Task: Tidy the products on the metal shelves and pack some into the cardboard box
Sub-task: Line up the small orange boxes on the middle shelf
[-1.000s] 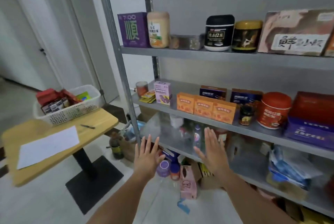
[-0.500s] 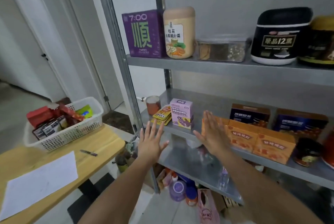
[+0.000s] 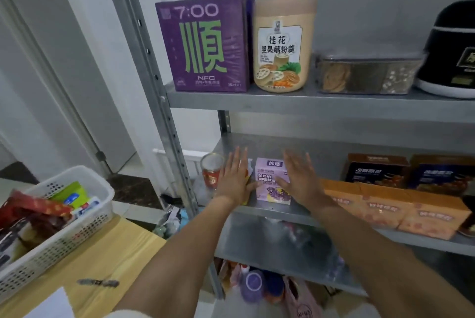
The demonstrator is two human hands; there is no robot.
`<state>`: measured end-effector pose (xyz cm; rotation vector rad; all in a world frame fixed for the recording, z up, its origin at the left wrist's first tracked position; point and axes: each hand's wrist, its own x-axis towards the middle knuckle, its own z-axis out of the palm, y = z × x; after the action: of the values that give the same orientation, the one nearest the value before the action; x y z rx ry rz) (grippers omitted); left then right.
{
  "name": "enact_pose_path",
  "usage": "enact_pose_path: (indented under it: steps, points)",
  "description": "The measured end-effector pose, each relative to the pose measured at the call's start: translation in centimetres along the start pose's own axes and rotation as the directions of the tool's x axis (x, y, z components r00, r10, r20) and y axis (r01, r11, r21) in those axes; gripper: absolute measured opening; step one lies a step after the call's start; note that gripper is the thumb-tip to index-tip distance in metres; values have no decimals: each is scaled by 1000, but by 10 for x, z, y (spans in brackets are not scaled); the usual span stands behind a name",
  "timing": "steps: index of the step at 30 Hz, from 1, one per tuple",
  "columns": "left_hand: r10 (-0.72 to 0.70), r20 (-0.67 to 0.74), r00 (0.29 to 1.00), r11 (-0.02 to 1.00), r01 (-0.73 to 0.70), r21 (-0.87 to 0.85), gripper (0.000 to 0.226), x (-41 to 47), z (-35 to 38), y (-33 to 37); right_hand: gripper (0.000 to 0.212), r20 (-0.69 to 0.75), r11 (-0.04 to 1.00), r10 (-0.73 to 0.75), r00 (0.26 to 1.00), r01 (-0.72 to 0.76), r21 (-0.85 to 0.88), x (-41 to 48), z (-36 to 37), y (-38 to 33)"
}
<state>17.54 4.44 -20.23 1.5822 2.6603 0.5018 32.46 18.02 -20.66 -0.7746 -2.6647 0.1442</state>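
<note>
Right, both hands are up at the middle tier of the metal shelves (image 3: 308, 104), fingers straight and spread wide, gripping nothing. Left hand (image 3: 232, 179) and right hand (image 3: 300, 179) flank the small lilac box (image 3: 273, 184), palms turned in towards it; the thumbs are right at its sides, but whether they touch it I can't tell. That box stands upright near the shelf's front edge. Just left of the left hand there's a red can (image 3: 212, 171), and a sliver of yellow packet (image 3: 248, 172) peeks out from behind the fingers. Off to the right, a row of orange boxes (image 3: 395, 207) lines the front edge, dark boxes (image 3: 377, 171) behind them. One tier up: purple carton (image 3: 205, 45), peach jar (image 3: 281, 42), clear tub (image 3: 367, 73). Lower left, a white basket (image 3: 77, 215) sits on a wooden table (image 3: 110, 253)
</note>
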Motion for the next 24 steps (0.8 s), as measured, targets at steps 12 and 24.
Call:
enact_pose_path:
  steps: [12, 24]
  points:
    - [61, 57, 996, 779, -11, -628, 37, 28, 16, -3, 44, 39, 970, 207, 978, -210, 125, 8, 0, -14]
    - [228, 198, 953, 853, -97, -513, 29, 42, 3, 17, 55, 118, 972, 234, 965, -233, -28, -9, -27, 1]
